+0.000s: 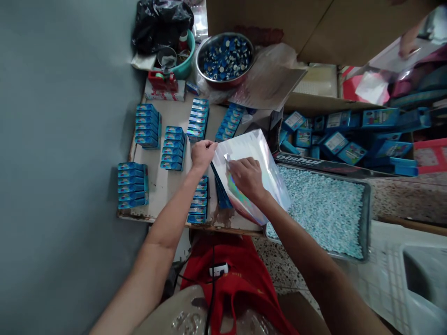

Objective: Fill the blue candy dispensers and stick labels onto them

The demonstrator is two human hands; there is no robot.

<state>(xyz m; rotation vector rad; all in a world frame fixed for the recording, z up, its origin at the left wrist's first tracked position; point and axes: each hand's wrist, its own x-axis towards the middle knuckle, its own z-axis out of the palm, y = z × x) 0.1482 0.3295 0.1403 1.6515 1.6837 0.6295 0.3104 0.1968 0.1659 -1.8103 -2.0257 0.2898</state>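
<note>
A shiny, rainbow-reflecting sheet [258,144] lies tilted over the table's right side, above some blue boxes. My left hand [202,156] pinches its upper left corner between thumb and fingers. Over the sheet, my right hand [248,177] is closed, with a small shiny piece [226,158] at its fingertips; whether that piece is still joined to the sheet I cannot tell. Rows of small blue boxes stand around my hands: one row [172,148] just left of my left hand, another [198,200] below it, and one [197,118] behind it.
More box rows [132,185] stand at the table's left. Behind are a metal bowl [200,60] of small blue and white parts and a red tape dispenser [163,81]. To the right are a carton [300,160] of blue boxes and a tray [366,218] of pale blue pellets. Another person's hand [408,44] shows at top right.
</note>
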